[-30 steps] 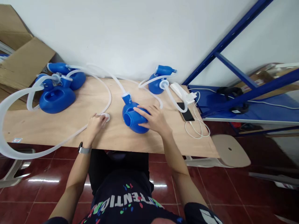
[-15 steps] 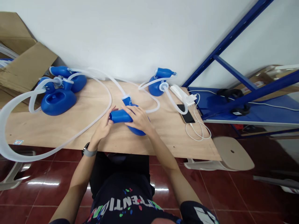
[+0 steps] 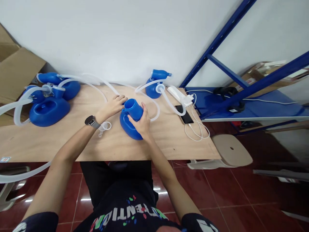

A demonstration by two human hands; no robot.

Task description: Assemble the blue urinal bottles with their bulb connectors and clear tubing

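Note:
A blue plastic vessel (image 3: 130, 124) with a wide round neck stands tilted in the middle of the plywood table (image 3: 72, 145). My right hand (image 3: 142, 123) wraps round its neck and body from the right. My left hand (image 3: 115, 105) reaches over to the far side of the neck, fingers bent against it and against a clear tube there. The clear tube end with a ring fitting (image 3: 105, 126) lies loose on the table below my left wrist.
Several more blue vessels (image 3: 49, 106) with looped clear tubing sit at the table's left end, another blue vessel (image 3: 154, 84) at the back. A phone (image 3: 184, 115), white cable and power strip lie at the right. A cardboard box stands left, blue shelving right, a stool below.
The vessel has been turned so its neck points up and away. My left hand left the tube end on the table and moved up behind the neck.

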